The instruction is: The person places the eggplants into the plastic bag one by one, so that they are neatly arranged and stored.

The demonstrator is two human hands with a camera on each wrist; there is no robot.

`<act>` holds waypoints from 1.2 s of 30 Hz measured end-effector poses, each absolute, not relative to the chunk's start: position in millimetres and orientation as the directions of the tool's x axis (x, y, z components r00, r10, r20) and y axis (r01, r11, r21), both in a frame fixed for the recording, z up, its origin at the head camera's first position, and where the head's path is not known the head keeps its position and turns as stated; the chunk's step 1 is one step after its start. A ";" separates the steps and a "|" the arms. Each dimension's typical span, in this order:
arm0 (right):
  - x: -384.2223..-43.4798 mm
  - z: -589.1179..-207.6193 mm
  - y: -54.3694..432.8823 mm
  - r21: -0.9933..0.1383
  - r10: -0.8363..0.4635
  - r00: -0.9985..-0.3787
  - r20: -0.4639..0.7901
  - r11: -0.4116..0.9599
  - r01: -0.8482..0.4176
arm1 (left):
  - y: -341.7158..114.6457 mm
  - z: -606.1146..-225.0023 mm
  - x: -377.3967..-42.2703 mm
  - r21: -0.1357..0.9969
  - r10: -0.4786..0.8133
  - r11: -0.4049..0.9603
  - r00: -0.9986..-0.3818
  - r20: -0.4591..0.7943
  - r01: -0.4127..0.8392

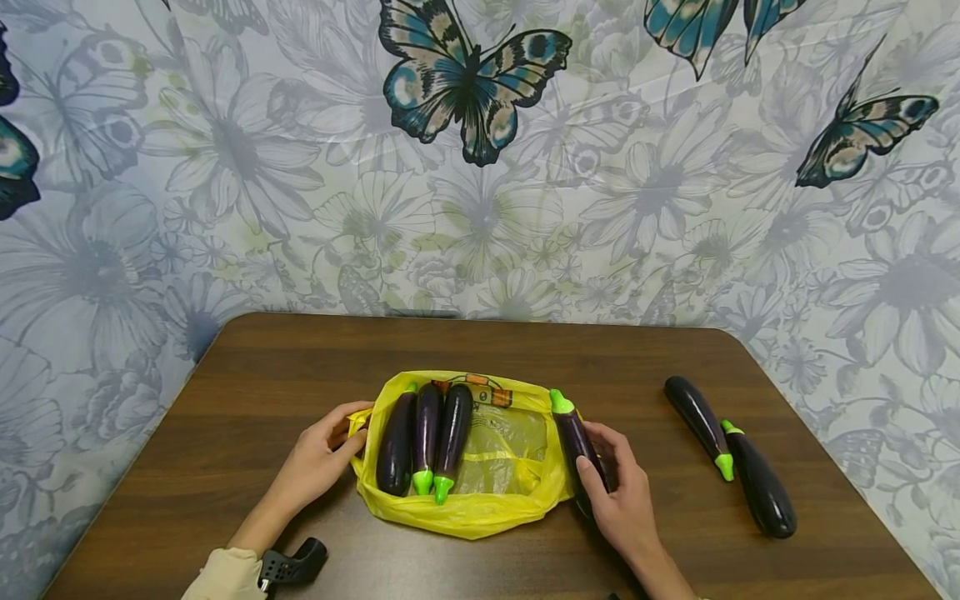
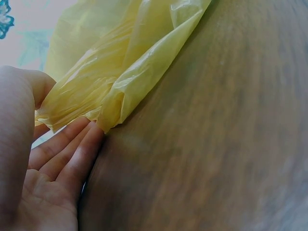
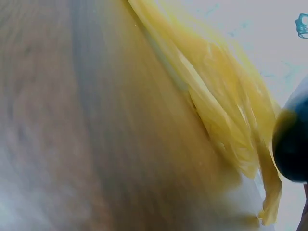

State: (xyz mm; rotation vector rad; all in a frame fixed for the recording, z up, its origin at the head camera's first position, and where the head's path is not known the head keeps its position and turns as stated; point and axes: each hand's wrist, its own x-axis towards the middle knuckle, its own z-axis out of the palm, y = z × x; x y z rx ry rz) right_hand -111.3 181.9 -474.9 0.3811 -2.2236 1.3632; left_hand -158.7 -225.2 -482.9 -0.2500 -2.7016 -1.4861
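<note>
A yellow plastic bag [image 1: 487,518] lies spread open on the table, with three dark purple, green-stemmed eggplants [image 1: 396,446] side by side in its left half. My left hand [image 1: 318,454] pinches the bag's left edge; in the left wrist view the gathered plastic [image 2: 91,91] runs between thumb and fingers. At the bag's right edge my right hand [image 1: 618,496] grips another eggplant [image 1: 572,435], green stem pointing away from me and overlapping the rim. Its dark rounded end [image 3: 293,144] shows at the right border of the right wrist view, where most of that hand is out of frame.
Two more eggplants [image 1: 697,425] lie touching on the right of the brown wooden table [image 1: 300,358]. Behind the table's far edge hangs a pale floral cloth with butterflies [image 1: 472,79]. A black strap device [image 1: 294,567] sits at the left wrist.
</note>
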 end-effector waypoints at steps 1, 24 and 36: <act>-110.8 -475.1 181.1 -0.746 0.014 -0.835 0.551 0.458 -0.484 | -225.2 -482.9 -158.7 0.835 0.118 0.525 -0.986 0.119 0.163; -103.0 -478.5 158.7 -0.675 -0.146 -0.787 0.599 0.438 -0.594 | -225.2 -481.7 -157.6 0.834 0.112 0.531 -0.988 0.110 0.153; -103.9 -475.8 157.4 -0.683 -0.204 -0.827 0.524 0.479 -0.551 | -225.5 -481.3 -158.3 0.831 0.115 0.535 -0.987 0.109 0.154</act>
